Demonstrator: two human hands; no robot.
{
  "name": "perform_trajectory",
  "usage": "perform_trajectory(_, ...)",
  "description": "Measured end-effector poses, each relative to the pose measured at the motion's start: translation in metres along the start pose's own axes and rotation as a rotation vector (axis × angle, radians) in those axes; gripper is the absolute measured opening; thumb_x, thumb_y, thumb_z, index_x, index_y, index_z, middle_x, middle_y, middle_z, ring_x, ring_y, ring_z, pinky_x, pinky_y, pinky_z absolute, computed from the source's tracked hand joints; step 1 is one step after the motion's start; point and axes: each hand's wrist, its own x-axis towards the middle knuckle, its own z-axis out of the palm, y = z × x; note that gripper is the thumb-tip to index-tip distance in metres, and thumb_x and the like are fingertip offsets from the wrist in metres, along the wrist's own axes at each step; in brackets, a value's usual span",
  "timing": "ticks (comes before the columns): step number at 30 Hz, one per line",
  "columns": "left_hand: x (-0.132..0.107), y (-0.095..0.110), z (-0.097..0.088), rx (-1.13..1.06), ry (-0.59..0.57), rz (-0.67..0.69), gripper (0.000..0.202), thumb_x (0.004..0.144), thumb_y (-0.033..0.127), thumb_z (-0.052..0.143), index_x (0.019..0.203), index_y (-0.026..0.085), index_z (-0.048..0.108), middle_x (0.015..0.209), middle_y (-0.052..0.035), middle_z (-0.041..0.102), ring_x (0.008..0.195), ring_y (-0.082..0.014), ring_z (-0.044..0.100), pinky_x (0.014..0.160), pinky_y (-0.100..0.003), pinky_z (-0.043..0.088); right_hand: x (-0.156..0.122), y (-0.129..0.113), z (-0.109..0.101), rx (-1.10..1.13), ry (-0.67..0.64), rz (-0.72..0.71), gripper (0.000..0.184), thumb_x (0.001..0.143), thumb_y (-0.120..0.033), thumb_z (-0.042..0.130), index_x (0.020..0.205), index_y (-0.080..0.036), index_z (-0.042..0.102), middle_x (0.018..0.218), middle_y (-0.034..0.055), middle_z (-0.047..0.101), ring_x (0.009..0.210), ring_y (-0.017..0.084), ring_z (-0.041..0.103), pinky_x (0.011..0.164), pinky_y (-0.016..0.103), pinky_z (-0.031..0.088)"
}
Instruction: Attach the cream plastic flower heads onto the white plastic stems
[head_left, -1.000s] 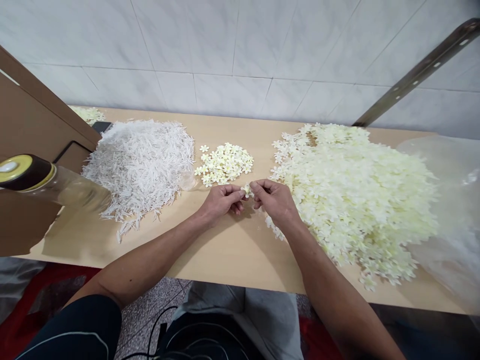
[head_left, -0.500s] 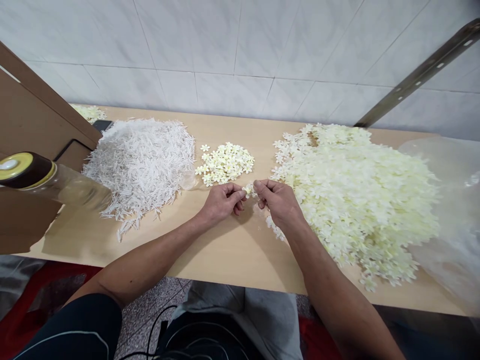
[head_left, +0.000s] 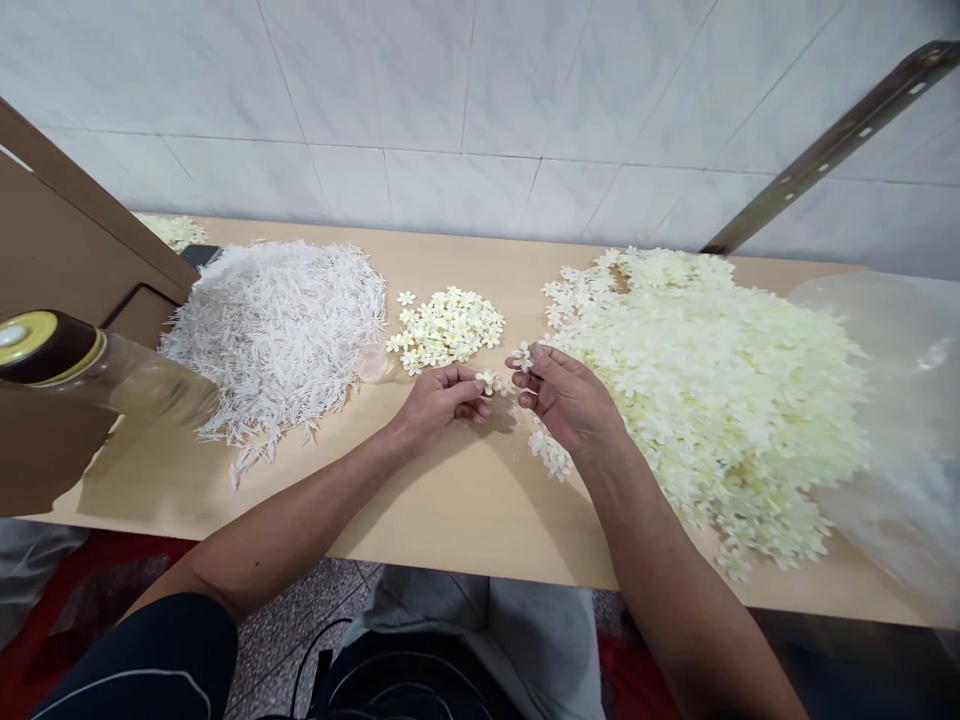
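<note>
My left hand (head_left: 439,408) pinches a small pale-yellow artificial flower (head_left: 489,382) between thumb and fingertips. Close beside it, my right hand (head_left: 576,402) is raised with another white flower (head_left: 523,356) held at its fingertips; the two hands are apart. Just beyond them lies a small heap of flowers with yellow centres (head_left: 454,325). A big mound of pale-yellow flowers (head_left: 735,380) spreads to the right of my right hand, and a few loose flowers (head_left: 551,455) sit under that wrist. Left of my left hand is a pile of thin white plastic pieces (head_left: 285,325).
A clear bottle with a yellow-and-black cap (head_left: 52,345) stands at the left by a brown cardboard box (head_left: 67,250). Clear plastic sheeting (head_left: 900,400) lies at the right. A metal bar (head_left: 832,150) slants against the tiled wall (head_left: 420,80) behind the wooden table (head_left: 450,510).
My right hand has moved slightly right and up, away from my left, and turned so that a flower shows at its fingertips. My left hand stays almost in place.
</note>
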Motion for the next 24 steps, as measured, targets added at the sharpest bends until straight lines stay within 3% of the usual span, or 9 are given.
perform_trajectory(10, 0.0011, 0.0098, -0.0017, -0.202, 0.04, -0.036, 0.017, 0.069, 0.017, 0.073, 0.071, 0.015, 0.056, 0.065, -0.0037, 0.065, 0.065, -0.0157, 0.067, 0.059, -0.024, 0.05, -0.0002, -0.0022, -0.0032, -0.045, -0.19, 0.076, 0.034, 0.075, -0.043, 0.086, 0.086, -0.02, 0.064, 0.094, 0.0048, 0.076, 0.059, 0.008, 0.059, 0.053, 0.021, 0.05)
perform_trajectory(14, 0.0007, 0.0113, -0.0008, -0.221, 0.057, -0.061, 0.017, 0.068, 0.015, 0.069, 0.083, 0.013, 0.061, 0.081, -0.0075, 0.071, 0.064, -0.0152, 0.067, 0.057, -0.024, 0.05, -0.0002, -0.003, -0.0043, -0.067, -0.239, 0.054, 0.035, 0.071, -0.036, 0.09, 0.092, -0.02, 0.069, 0.091, 0.0037, 0.073, 0.068, 0.01, 0.061, 0.063, 0.023, 0.054)
perform_trajectory(18, 0.001, 0.01, -0.0022, -0.197, 0.035, -0.085, 0.032, 0.069, 0.013, 0.066, 0.101, 0.013, 0.064, 0.093, -0.011, 0.074, 0.065, -0.0156, 0.069, 0.058, -0.026, 0.052, 0.0002, -0.0024, -0.0054, -0.101, -0.209, 0.048, 0.043, 0.062, -0.032, 0.095, 0.096, -0.021, 0.071, 0.082, 0.0004, 0.068, 0.074, 0.013, 0.064, 0.067, 0.028, 0.055)
perform_trajectory(21, 0.0016, 0.0084, -0.0042, -0.177, 0.01, -0.09, 0.045, 0.071, 0.012, 0.064, 0.116, 0.013, 0.064, 0.089, -0.0096, 0.073, 0.067, -0.0164, 0.069, 0.06, -0.026, 0.053, 0.0009, -0.0009, -0.0068, -0.169, -0.201, 0.037, 0.045, 0.061, -0.032, 0.095, 0.098, -0.021, 0.072, 0.084, 0.0005, 0.067, 0.07, 0.012, 0.061, 0.06, 0.026, 0.052)
perform_trajectory(24, 0.0021, 0.0076, -0.0051, -0.171, 0.004, -0.095, 0.048, 0.072, 0.012, 0.063, 0.12, 0.011, 0.065, 0.089, -0.0103, 0.073, 0.068, -0.0161, 0.07, 0.061, -0.025, 0.054, 0.0024, 0.0012, -0.008, -0.258, -0.168, -0.028, 0.041, 0.062, -0.034, 0.094, 0.094, -0.02, 0.073, 0.083, 0.0009, 0.067, 0.062, 0.009, 0.054, 0.048, 0.022, 0.041)
